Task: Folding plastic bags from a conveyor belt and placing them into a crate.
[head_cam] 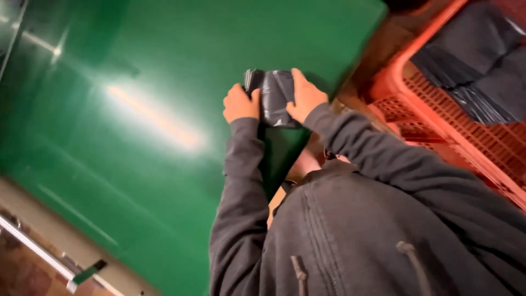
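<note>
While both arms in dark grey sleeves reach forward, the left hand [240, 103] and right hand [304, 97] grip opposite edges of a small dark plastic packet [274, 96] — fingers curled around it (blurred) — above a glossy green table [137, 109]. At right — a red lattice crate [438, 120] holding dark bags [476, 60].

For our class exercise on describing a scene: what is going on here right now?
A person in a dark grey hooded top holds a small dark plastic-wrapped packet with both hands, left hand and right hand at its sides, over a shiny green table. To the right stands a red slatted crate with more dark bags.
</note>
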